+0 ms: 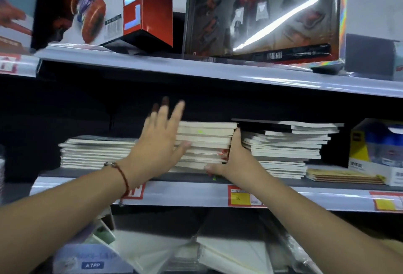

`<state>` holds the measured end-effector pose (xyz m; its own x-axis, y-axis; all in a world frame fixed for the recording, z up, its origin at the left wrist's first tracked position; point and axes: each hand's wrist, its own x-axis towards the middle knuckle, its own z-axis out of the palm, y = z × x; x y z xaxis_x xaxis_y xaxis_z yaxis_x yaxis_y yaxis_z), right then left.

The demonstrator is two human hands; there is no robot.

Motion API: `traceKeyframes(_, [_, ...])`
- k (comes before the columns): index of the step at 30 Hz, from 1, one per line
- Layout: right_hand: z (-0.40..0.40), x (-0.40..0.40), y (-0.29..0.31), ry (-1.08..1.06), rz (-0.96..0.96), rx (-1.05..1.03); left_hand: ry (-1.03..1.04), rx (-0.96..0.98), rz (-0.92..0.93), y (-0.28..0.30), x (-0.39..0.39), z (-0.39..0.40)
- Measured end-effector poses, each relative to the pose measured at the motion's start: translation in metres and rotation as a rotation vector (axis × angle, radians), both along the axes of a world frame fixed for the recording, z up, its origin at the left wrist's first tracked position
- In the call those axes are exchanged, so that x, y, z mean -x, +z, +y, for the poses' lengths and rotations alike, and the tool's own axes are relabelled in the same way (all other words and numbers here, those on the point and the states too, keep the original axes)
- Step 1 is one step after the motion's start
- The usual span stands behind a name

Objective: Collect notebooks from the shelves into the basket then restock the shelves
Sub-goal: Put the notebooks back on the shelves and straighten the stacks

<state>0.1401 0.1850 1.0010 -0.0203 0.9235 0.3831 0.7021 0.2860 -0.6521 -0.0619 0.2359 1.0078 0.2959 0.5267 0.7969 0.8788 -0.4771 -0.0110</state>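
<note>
The middle stack of notebooks (207,145) lies flat on the dark shelf (104,173), white page edges facing out, between a lower stack (98,151) on its left and a wider, stepped stack (285,147) on its right. The left hand (159,142), blurred, lies against the stack's left front with fingers spread wide, its grip holding nothing. The right hand (233,155) presses the stack's right side, thumb low at the front. Red-and-yellow price tags (244,197) on the shelf edge are unreadable; a box (91,260) below reads "TPP".
</note>
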Motion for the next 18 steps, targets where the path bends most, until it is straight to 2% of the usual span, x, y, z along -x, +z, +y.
traceKeyframes(1, [0.002, -0.001, -0.004, -0.026, -0.049, -0.017, 0.022, -0.143, 0.201, 0.001, 0.0, 0.001])
traceKeyframes(3, [0.006, -0.004, -0.008, -0.08, -0.119, -0.074, 0.01, -0.304, 0.545, 0.005, -0.004, 0.002])
traceKeyframes(5, [0.01, -0.007, -0.007, -0.112, -0.134, -0.118, 0.047, -0.355, 0.732, 0.008, -0.007, 0.015])
traceKeyframes(9, [0.014, -0.01, -0.009, -0.142, -0.087, -0.155, 0.111, -0.375, 0.785, 0.011, -0.006, 0.037])
traceKeyframes(13, [0.018, -0.008, -0.015, -0.157, -0.041, -0.152, 0.077, -0.442, 0.785, 0.01, -0.002, 0.044])
traceKeyframes(18, [0.03, 0.001, 0.0, -0.062, 0.357, 0.025, -0.045, -0.578, 0.803, 0.009, 0.0, 0.057])
